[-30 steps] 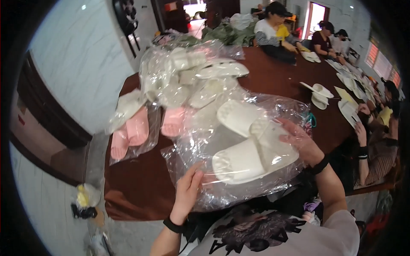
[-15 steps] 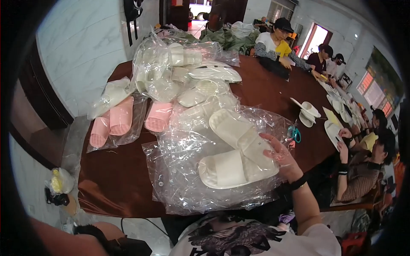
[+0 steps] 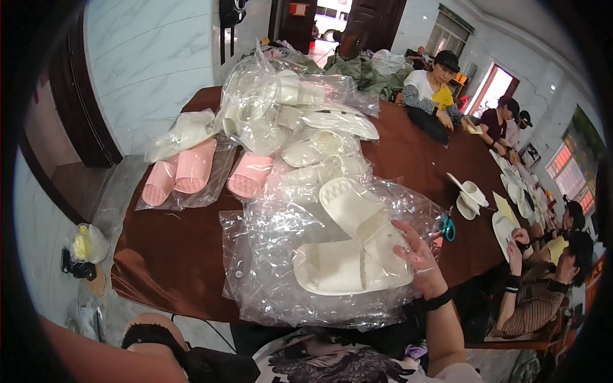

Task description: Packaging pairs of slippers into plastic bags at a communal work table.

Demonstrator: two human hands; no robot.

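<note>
A pair of white slippers lies crossed on a heap of clear plastic bags at the table's near side. My right hand, with a black band at the wrist, grips the heel end of the upper slipper, its fingers spread around the heel. Whether plastic lies between hand and slipper I cannot tell. My left arm shows at the lower left; its hand is not in view. Behind the pair lie bagged white slippers and pink slippers.
Teal-handled scissors lie right of the bags on the brown table. Loose white slippers are farther right. Several people work along the right side. A wall stands at the left.
The whole view has shifted, with the far things now further right and lower. My right hand stays at the slipper's heel, and the pair lies in nearly the same place on the bags.
</note>
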